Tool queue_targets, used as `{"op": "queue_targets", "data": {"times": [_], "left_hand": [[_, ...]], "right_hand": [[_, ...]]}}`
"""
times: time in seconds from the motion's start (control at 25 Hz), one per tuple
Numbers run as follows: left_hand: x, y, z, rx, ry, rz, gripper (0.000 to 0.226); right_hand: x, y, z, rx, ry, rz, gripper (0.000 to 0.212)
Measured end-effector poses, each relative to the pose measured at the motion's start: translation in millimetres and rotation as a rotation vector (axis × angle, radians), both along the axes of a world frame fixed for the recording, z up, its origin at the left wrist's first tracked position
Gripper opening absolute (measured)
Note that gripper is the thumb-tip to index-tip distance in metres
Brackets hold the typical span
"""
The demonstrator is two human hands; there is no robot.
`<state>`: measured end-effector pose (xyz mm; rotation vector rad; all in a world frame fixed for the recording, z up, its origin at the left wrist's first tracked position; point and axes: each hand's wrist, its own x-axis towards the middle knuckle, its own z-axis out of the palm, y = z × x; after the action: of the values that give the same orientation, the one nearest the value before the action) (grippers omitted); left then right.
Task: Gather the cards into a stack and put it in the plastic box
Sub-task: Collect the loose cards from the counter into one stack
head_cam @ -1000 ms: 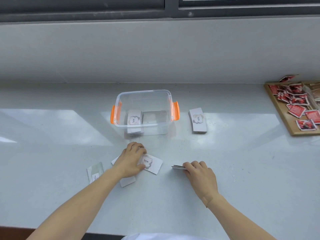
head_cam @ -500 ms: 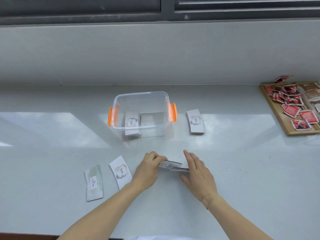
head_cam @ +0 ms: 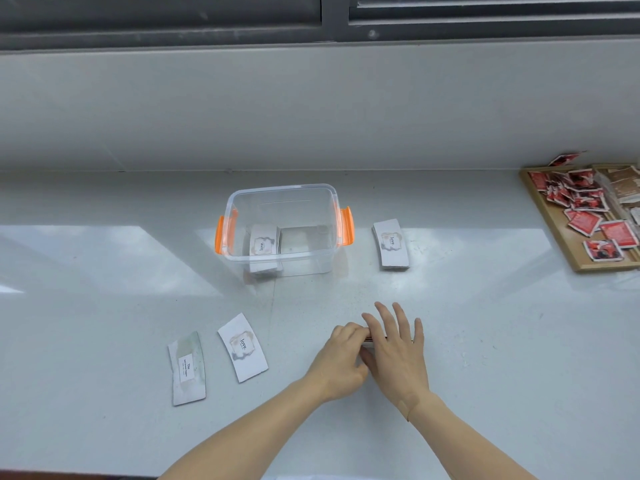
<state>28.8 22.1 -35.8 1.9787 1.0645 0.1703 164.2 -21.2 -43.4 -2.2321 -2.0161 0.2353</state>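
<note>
A clear plastic box (head_cam: 242,199) with orange handles stands mid-counter, with a stack of white "love" cards (head_cam: 263,242) inside at its left. Another card stack (head_cam: 393,249) lies to the right of the box. Two single cards lie at the front left: a "love" card (head_cam: 243,346) and a greenish card (head_cam: 187,368). My left hand (head_cam: 341,362) and my right hand (head_cam: 394,344) meet over a small card pile (head_cam: 367,339), almost wholly hidden. The left fingers curl at its left edge; the right palm lies flat on top.
A wooden tray (head_cam: 550,223) with several red sachets sits at the far right. A grey wall and window sill run behind the white counter (head_cam: 485,341). The counter's front edge is near the bottom of the view.
My left hand carried a "love" card from the front left to the pile under my right hand. Both hands have now closed together over that pile, and the right palm covers it.
</note>
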Motion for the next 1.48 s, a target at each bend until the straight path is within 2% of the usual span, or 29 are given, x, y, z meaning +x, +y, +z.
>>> {"op": "queue_targets", "data": {"times": [0.2, 0.36, 0.52, 0.64, 0.8, 1.0, 1.2, 1.48], "left_hand": [[-7, 1, -5, 0.052, 0.06, -0.004, 0.049], [-48, 19, -4, 0.197, 0.143, 0.041, 0.051], [-124, 52, 4, 0.381, 0.37, -0.129, 0.061], [-169, 76, 15, 0.361, 0.588, -0.248, 0.072], [-199, 88, 22, 0.368, 0.712, -0.378, 0.064], [-195, 87, 20, 0.398, 0.65, -0.361, 0.047], [-186, 86, 20, 0.33, 0.588, -0.202, 0.028], [-122, 66, 14, 0.363, 0.222, 0.094, 0.024]], "right_hand": [[2, 0, 4, -0.017, 0.08, 0.018, 0.027], [4, 1, 7, -0.035, 0.085, 0.039, 0.027], [3, 1, 10, -0.048, 0.103, 0.04, 0.025], [3, 3, 11, -0.068, 0.112, 0.024, 0.025], [4, 3, 12, -0.08, 0.121, 0.023, 0.026], [4, 1, 11, -0.053, 0.139, 0.02, 0.028], [5, 0, 5, -0.048, 0.153, 0.021, 0.043], [5, -2, 2, -0.067, 0.103, 0.02, 0.065]]}}
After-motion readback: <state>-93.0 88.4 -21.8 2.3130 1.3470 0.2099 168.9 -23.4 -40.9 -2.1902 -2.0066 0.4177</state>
